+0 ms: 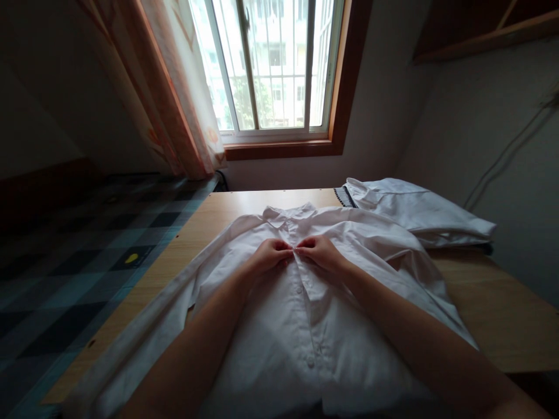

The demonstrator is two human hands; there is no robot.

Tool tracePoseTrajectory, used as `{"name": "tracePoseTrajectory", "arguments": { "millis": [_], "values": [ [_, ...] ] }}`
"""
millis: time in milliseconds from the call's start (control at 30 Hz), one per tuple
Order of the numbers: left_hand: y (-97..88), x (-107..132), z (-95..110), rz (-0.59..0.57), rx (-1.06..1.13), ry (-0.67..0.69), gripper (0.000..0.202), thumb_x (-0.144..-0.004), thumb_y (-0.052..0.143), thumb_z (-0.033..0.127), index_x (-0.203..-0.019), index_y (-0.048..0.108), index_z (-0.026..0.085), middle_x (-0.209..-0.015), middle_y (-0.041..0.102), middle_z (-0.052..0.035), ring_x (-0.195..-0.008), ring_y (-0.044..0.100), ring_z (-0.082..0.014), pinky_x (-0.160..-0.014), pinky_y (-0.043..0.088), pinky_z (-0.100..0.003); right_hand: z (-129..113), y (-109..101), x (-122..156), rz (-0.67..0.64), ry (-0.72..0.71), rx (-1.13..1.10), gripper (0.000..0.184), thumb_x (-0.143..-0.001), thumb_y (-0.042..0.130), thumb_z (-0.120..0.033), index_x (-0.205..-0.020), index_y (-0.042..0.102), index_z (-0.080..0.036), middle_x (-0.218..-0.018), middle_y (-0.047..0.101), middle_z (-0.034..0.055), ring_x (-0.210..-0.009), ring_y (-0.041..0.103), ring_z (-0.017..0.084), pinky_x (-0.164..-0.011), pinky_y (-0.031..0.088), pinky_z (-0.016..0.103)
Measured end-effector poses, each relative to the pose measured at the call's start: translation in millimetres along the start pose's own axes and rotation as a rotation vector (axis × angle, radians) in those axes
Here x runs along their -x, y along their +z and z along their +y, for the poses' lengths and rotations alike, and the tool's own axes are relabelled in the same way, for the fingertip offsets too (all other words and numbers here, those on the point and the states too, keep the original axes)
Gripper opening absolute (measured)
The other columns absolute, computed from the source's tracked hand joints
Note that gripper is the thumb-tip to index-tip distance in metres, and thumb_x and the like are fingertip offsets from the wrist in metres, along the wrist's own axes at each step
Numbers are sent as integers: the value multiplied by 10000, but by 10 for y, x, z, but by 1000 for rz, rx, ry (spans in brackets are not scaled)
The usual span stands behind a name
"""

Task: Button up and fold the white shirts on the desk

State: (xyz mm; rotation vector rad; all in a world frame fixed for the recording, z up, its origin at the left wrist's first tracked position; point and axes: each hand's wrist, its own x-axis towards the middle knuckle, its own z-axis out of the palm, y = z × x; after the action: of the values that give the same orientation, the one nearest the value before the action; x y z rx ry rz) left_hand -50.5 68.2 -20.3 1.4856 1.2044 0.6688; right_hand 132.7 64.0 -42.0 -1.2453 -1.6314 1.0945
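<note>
A white button-up shirt (pixel 288 326) lies front-up on a light wooden table (pixel 493 314), its collar (pixel 283 216) pointing toward the window. My left hand (pixel 269 255) and my right hand (pixel 321 251) meet over the shirt's button strip just below the collar. Both pinch the fabric edges together at one button, fingers curled. Lower buttons (pixel 310 361) down the strip look fastened. My forearms cross the shirt's lower half from the bottom of the view.
A second white garment (pixel 419 209), folded, lies at the table's far right. A dark checked bed cover (pixel 78 262) spreads left of the table. A window (pixel 271 64) with a patterned curtain (pixel 174 87) is behind; a wall stands close on the right.
</note>
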Motion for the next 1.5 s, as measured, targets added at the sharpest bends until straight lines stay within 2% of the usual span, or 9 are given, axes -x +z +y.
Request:
{"name": "tracePoseTrajectory", "arguments": {
  "millis": [200, 333, 500, 633, 767, 900, 1100, 1333, 1500],
  "values": [
    [-19, 15, 26, -13, 54, -74, 190, -679, 781, 261, -696, 652, 122, -552, 643, 1, -455, 534, -76, -465, 376, -190, 10, 42, -8, 15, -7, 22, 153, -767, 708, -262, -799, 773, -127, -710, 718, 42, -620, 575, 133, -569, 399, 225],
    [-44, 10, 47, -76, 134, -132, 163, -684, 764, 242, -726, 667, 117, -609, 692, -39, -493, 586, -86, -471, 401, -179, -36, 83, 6, 55, -84, 243, 98, -802, 691, -221, -775, 751, -149, -734, 720, 46, -668, 603, 151, -625, 416, 241],
    [-22, -45, 66, -19, 147, -219, 206, -773, 682, 302, -687, 650, 116, -593, 687, -62, -516, 627, -119, -469, 438, -191, -120, 182, 80, 162, -138, 486, 75, -830, 662, -186, -782, 714, -161, -822, 706, 63, -758, 613, 171, -692, 419, 258],
    [1, -69, 34, 25, 112, -173, 318, -749, 761, 405, -705, 667, 105, -576, 665, -45, -502, 599, -107, -461, 429, -192, -179, 263, 165, 231, -143, 614, 90, -876, 626, -208, -821, 695, -186, -904, 697, 64, -815, 616, 177, -699, 409, 256],
    [0, -51, 15, 23, 107, -158, 364, -703, 816, 430, -687, 652, 105, -574, 656, -34, -499, 589, -96, -436, 377, -176, -200, 291, 209, 240, -165, 703, 79, -893, 622, -222, -862, 693, -202, -955, 697, 61, -861, 623, 182, -699, 403, 253],
    [11, -20, 50, 12, 115, -173, 351, -754, 786, 422, -684, 636, 113, -546, 638, -16, -444, 538, -75, -428, 362, -177, -186, 224, 168, 204, -180, 662, 66, -865, 645, -206, -851, 709, -195, -914, 710, 56, -831, 626, 176, -707, 411, 250],
    [50, 11, 74, 48, 127, -176, 354, -814, 741, 428, -688, 581, 139, -517, 603, 14, -412, 495, -60, -430, 364, -170, -120, 75, 77, 34, -198, 364, 86, -850, 667, -195, -826, 746, -170, -807, 742, 38, -731, 644, 162, -692, 437, 246],
    [29, -18, 27, 77, 209, -158, 185, -782, 757, 232, -783, 602, 130, -570, 639, 0, -510, 608, -93, -506, 458, -177, -119, 112, 87, 73, -242, 474, 79, -819, 696, -134, -816, 765, -172, -851, 752, 70, -793, 655, 188, -758, 448, 268],
    [18, -55, 1, 79, 226, -161, 229, -728, 793, 214, -845, 613, 133, -610, 664, -19, -543, 650, -120, -486, 471, -181, -131, 108, 98, 80, -245, 545, 75, -847, 699, -168, -850, 773, -181, -870, 748, 70, -814, 651, 189, -785, 451, 268]
  ]
}}
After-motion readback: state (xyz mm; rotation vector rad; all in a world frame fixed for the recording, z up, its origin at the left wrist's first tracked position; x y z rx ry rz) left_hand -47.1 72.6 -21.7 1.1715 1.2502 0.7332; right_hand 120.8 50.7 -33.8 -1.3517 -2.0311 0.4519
